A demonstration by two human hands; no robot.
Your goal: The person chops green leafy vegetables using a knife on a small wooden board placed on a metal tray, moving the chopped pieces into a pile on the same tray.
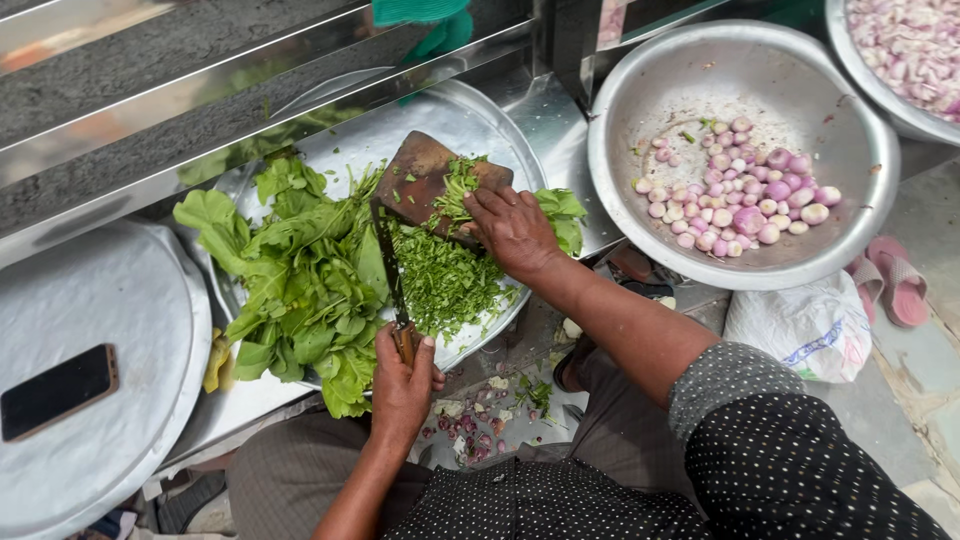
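Observation:
My left hand (402, 385) grips the wooden handle of a large dark cleaver (420, 178), whose blade lies over a pile of chopped green herbs (447, 283). My right hand (512, 230) rests palm down on the herbs by the far end of the blade, with bits of green stuck to the steel. A heap of whole green leaves (300, 280) lies left of the blade. All of this sits on a round metal tray (485, 115).
A big metal bowl (660, 90) with peeled shallots (745, 195) stands at the right, and a second bowl (905, 60) at the top right. A phone (58, 390) lies on a round metal lid at left. Pink sandals (900, 285), a white bag (800, 325) and peelings (470, 430) are on the floor.

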